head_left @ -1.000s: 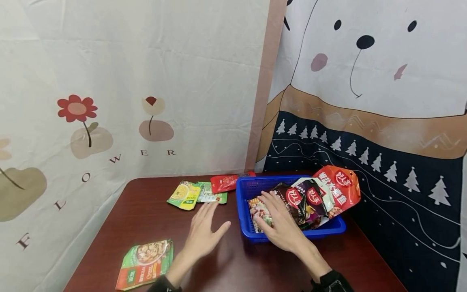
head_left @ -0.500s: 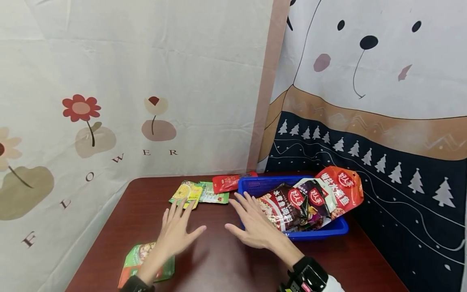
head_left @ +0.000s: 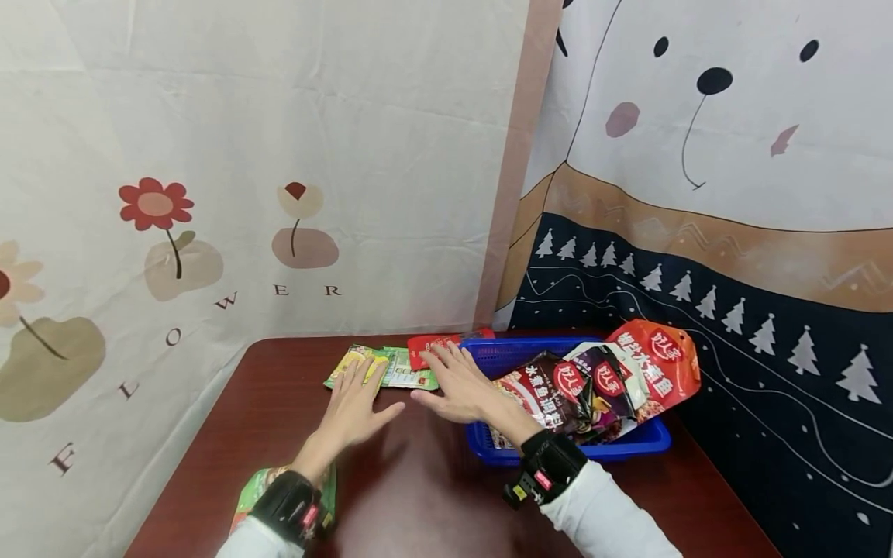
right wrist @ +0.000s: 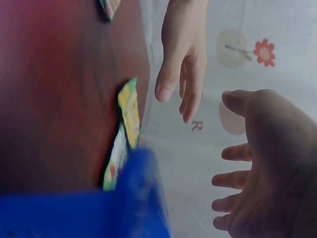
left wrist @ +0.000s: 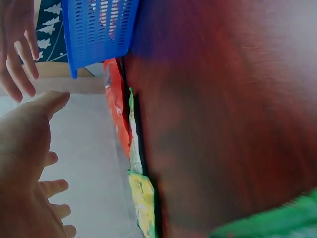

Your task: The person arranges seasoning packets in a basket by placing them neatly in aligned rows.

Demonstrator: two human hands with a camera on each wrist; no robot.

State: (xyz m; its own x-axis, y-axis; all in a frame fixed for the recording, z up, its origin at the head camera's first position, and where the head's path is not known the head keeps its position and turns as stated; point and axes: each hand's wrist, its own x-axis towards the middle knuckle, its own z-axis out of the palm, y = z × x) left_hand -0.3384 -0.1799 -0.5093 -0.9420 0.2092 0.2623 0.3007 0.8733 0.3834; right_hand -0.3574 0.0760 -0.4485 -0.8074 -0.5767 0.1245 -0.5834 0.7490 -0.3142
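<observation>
Both hands are open with fingers spread at the far side of a dark red table (head_left: 432, 496). My left hand (head_left: 373, 391) reaches over a yellow packet (head_left: 352, 364). My right hand (head_left: 446, 376) lies over a red packet (head_left: 425, 345) and a green-white packet (head_left: 408, 377); whether they touch I cannot tell. The left wrist view shows the red packet (left wrist: 116, 114), green-white packet (left wrist: 133, 139) and yellow packet (left wrist: 143, 198) in a row by the table edge. In the right wrist view my right hand (right wrist: 247, 163) faces my left hand (right wrist: 181, 74) above the yellow packet (right wrist: 130, 111).
A blue basket (head_left: 628, 446) right of the hands holds several seasoning packets, one large orange-red packet (head_left: 659, 364) leaning over its far rim. A green packet (head_left: 261, 484) lies near the front left, partly under my left wrist. Cloth backdrops close the back and sides.
My right hand left the basket and moved left and away to the red packet. My left hand moved forward to the yellow packet. Neither took hold of anything.
</observation>
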